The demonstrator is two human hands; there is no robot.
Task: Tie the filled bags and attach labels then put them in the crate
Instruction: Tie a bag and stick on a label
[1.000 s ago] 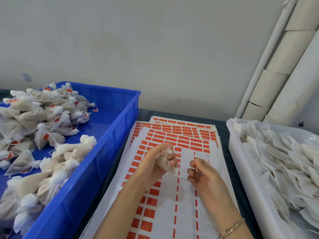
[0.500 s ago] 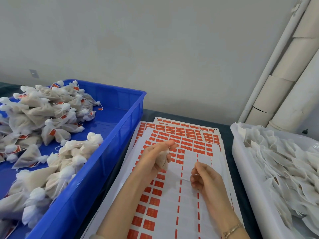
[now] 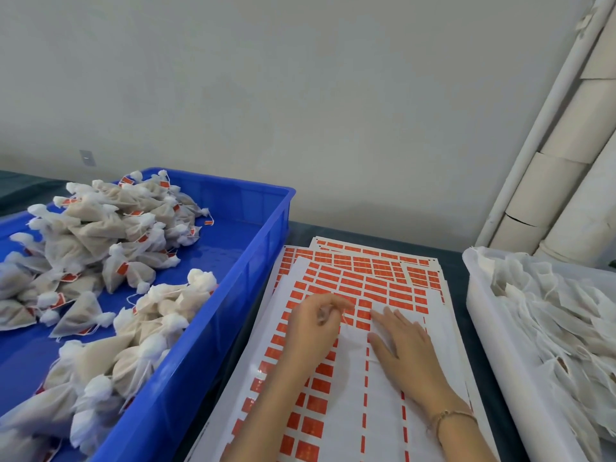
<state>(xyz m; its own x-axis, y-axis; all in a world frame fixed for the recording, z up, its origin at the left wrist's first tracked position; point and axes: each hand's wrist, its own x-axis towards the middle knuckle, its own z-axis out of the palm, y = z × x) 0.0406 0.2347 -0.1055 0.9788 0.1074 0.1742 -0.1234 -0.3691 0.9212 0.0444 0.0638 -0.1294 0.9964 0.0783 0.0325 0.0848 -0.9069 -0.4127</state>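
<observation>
1. Right hand: open and palm down on the top label sheet, fingers straight and spread, tips at the nearest orange labels. Half a second ago it was pinching the bag's string; it has let go.
2. Left hand: curled round the filled bag, which is mostly hidden in the fist. It is over the sheet, just left of the right hand, with the same grip as before.
3. Read: tying looks done and the label step is starting. A label probably gets peeled next; the bag is not yet in the crate.
4. Blue crate: left edge of the tabletop, just beside the sheets. It holds a heap of tied, labelled bags.
5. White tub: right edge, full of untied bags.
</observation>
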